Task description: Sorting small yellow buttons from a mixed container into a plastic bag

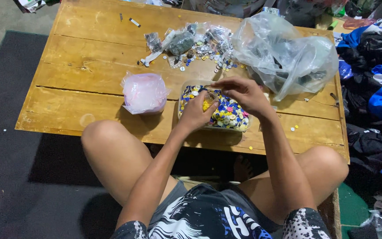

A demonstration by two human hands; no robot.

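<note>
Your bare knees frame the near edge of the wooden tabletop [80, 106], and both forearms reach between them to a clear tray of coloured buttons [231, 116]. Your left hand [195, 113] rests over the tray's left half, its grip narrowed round something small and yellow, though you cannot tell from here exactly what it pinches. Your right hand [244, 94] hovers over the far rim, fingers drawn together in a fine pinch, seemingly on the same small piece, as if the two steady it between them.

Left of the tray sits a pink tub wrapped in thin plastic [144, 94], close but apart. Farther off, loose buttons and small packets [195, 44] are scattered, with a big crumpled clear bag [288, 57] to the right. Open wood lies on the far left; the tray sits near the tabletop's near edge, and dark clothing [372, 88] crowds the right side.
</note>
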